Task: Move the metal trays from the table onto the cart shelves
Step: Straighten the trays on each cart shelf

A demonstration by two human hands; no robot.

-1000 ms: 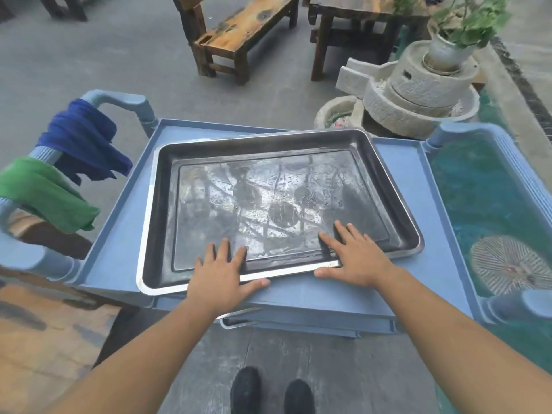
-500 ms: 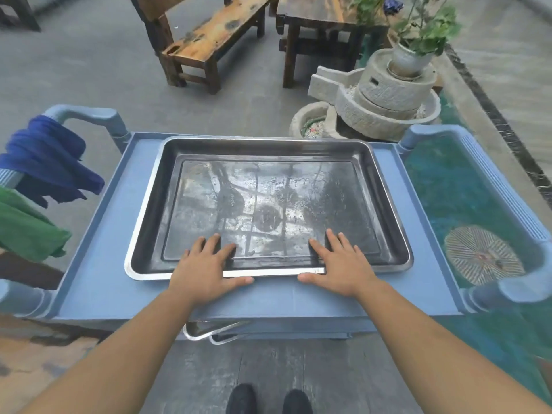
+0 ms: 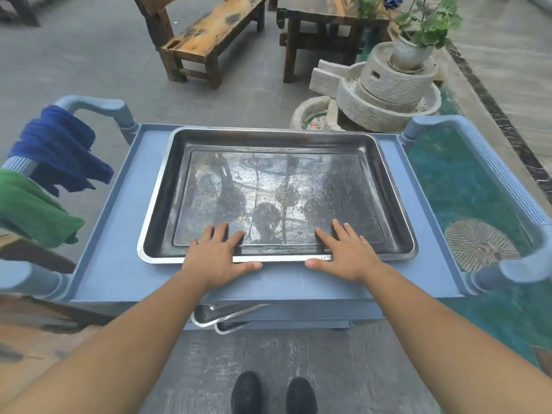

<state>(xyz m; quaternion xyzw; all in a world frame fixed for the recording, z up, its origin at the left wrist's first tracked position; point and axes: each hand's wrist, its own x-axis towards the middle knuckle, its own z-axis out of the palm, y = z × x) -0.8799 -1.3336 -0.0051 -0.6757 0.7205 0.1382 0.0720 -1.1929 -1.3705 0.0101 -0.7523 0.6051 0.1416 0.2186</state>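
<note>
A large rectangular metal tray (image 3: 277,162) lies flat on the top shelf of the blue plastic cart (image 3: 113,252). My left hand (image 3: 216,258) rests on the tray's near rim left of centre, fingers straight and reaching into the tray, thumb out along the rim. My right hand (image 3: 348,255) lies the same way right of centre. Corners of two more metal trays (image 3: 221,316) stick out from the lower shelves under the top shelf's front edge.
A blue cloth (image 3: 59,147) and a green cloth (image 3: 30,207) hang on the cart's left handle. Beyond the cart stand a stone mill with a potted plant (image 3: 388,85), a wooden bench (image 3: 206,34) and a wooden table (image 3: 322,22). A teal pond (image 3: 466,186) lies right.
The tray has turned from skewed to square with the cart's top shelf and slid a little farther in. Both hands stayed on its near rim.
</note>
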